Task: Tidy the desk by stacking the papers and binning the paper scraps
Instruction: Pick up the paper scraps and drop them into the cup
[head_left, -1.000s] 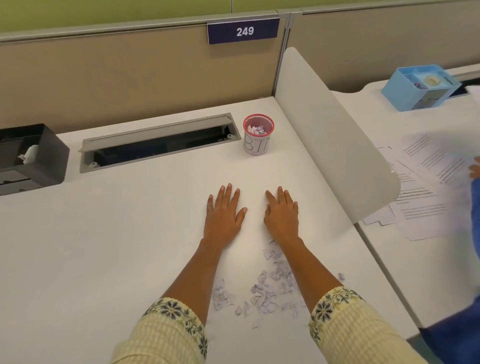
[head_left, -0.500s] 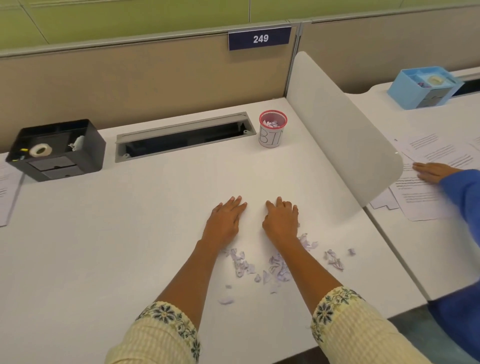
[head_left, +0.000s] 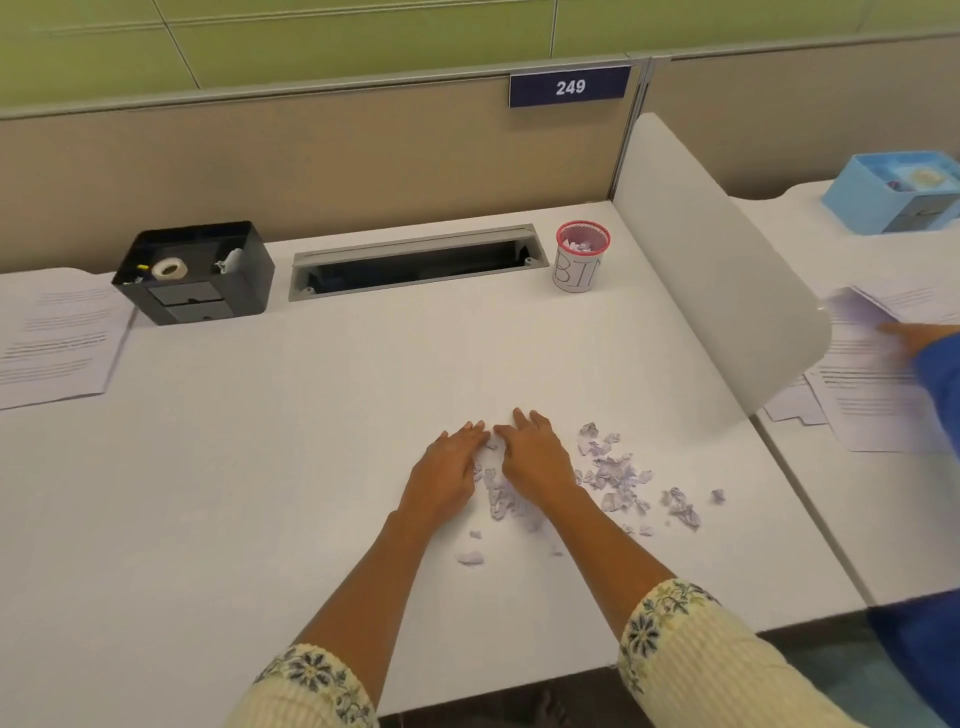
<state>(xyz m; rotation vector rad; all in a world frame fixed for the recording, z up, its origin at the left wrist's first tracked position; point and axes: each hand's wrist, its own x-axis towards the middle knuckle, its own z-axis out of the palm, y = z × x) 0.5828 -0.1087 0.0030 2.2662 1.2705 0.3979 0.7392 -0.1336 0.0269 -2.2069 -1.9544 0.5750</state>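
At the bottom of the frame two cream sleeves (head_left: 691, 660) with flowered cuffs lead up to bare forearms over the white desk (head_left: 260, 493). Just below the middle, the left hand (head_left: 449, 475) and right hand (head_left: 535, 460) lie palm-down on the desk with fingers stretched out and gripping nothing, their fingertips almost meeting. The paper scraps (head_left: 618, 473) lie loose on the desk, some bunched in the gap between the two hands, most scattered just right of the right hand, and a few stray bits lower down near the wrists. At the left edge a printed sheet of paper (head_left: 57, 343) lies flat. Further back, a black desk organizer (head_left: 195, 273) holding a roll of tape (head_left: 169, 267) stands beside a long open cable slot (head_left: 415, 262). Right of the slot stands a small red-rimmed bin (head_left: 582, 257) with scraps inside. A white divider (head_left: 717, 291) runs along the right side; beyond it, another person's hand (head_left: 914, 335) rests on more papers (head_left: 872, 410), and a blue box (head_left: 898, 189) sits in the upper right.
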